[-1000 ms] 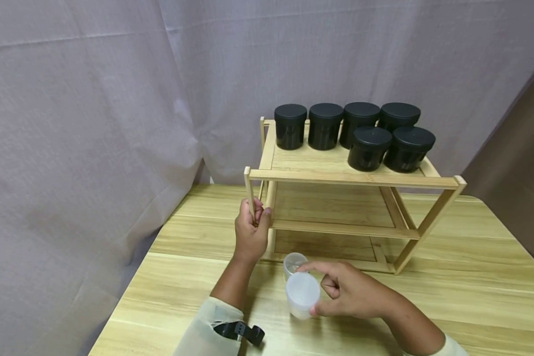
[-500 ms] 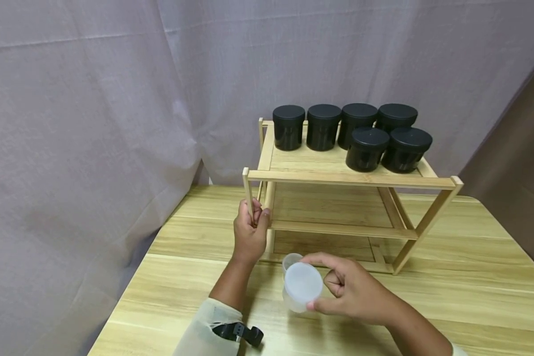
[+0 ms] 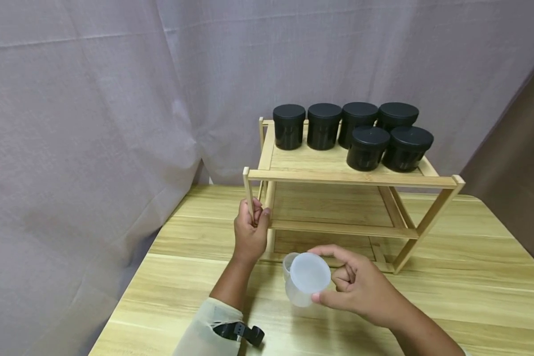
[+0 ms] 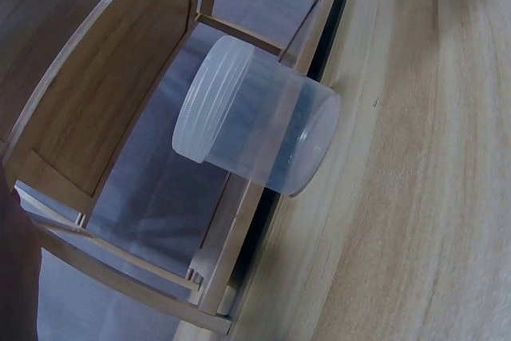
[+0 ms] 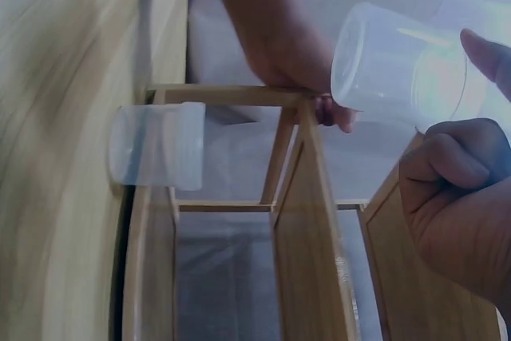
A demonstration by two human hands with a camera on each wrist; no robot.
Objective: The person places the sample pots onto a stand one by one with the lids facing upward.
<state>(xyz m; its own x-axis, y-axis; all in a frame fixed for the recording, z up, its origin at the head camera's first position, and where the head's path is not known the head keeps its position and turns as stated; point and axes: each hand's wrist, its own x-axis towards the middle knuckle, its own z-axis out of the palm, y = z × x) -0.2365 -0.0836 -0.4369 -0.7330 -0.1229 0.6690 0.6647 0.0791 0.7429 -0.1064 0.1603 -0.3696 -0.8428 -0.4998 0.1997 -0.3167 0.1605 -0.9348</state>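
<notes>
My right hand (image 3: 356,287) pinches a translucent jar (image 3: 299,294) by its frosted white lid (image 3: 310,273), thumb on one side and index finger on the other. In the right wrist view this held jar (image 5: 391,61) hangs above the table. A second translucent jar (image 4: 255,117) with a ribbed lid stands upright on the table, close to the rack's front; the held jar partly hides it in the head view. My left hand (image 3: 251,235) grips the front left post of the wooden rack (image 3: 338,227) at about its middle shelf.
On the rack's top shelf stand several black lidded jars (image 3: 289,127), in a back row and a shorter front row at the right. Beneath everything is a wood-grain table (image 3: 182,277). Grey cloth (image 3: 115,123) hangs behind and at the left.
My right hand has raised the pinched jar and shifted it slightly right and towards the rack, so it covers more of the standing jar. My left hand keeps its grip on the post.
</notes>
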